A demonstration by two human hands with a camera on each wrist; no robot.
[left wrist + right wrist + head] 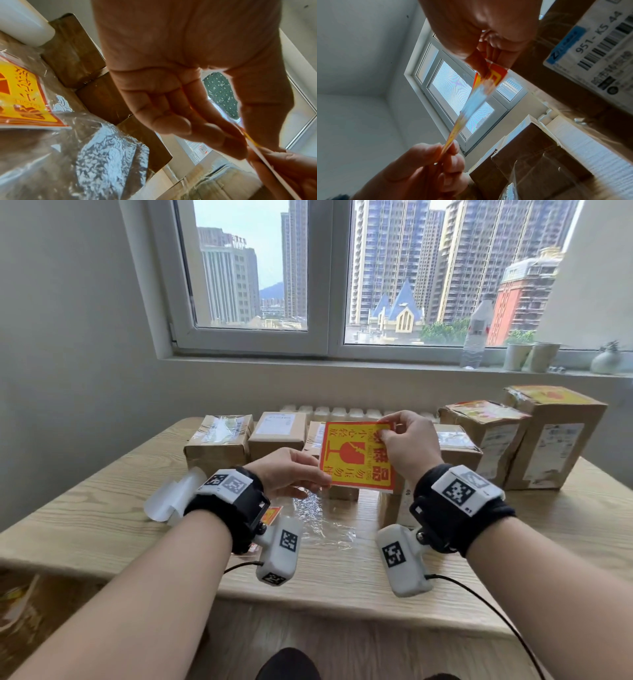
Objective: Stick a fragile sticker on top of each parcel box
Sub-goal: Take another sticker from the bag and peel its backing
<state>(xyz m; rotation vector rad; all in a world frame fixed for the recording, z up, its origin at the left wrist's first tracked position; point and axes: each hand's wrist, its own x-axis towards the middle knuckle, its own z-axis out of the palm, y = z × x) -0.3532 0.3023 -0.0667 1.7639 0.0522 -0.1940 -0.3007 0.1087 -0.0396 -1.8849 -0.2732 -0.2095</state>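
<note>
A yellow and red fragile sticker (356, 457) is held up in the air above the middle of the table, in front of the row of parcel boxes. My left hand (291, 472) pinches its lower left corner. My right hand (407, 445) pinches its upper right corner, where the right wrist view shows the sticker (489, 75) peeling off its backing. Plain cardboard boxes (219, 440) (277, 433) stand in a row behind. Two taller boxes (486, 436) (551, 436) at the right carry stickers on top.
A clear plastic bag (322, 522) with more stickers (22, 97) lies on the wooden table (85, 508) below my hands. Peeled white backing paper (171, 498) lies at the left. A bottle (478, 333) and cups stand on the windowsill.
</note>
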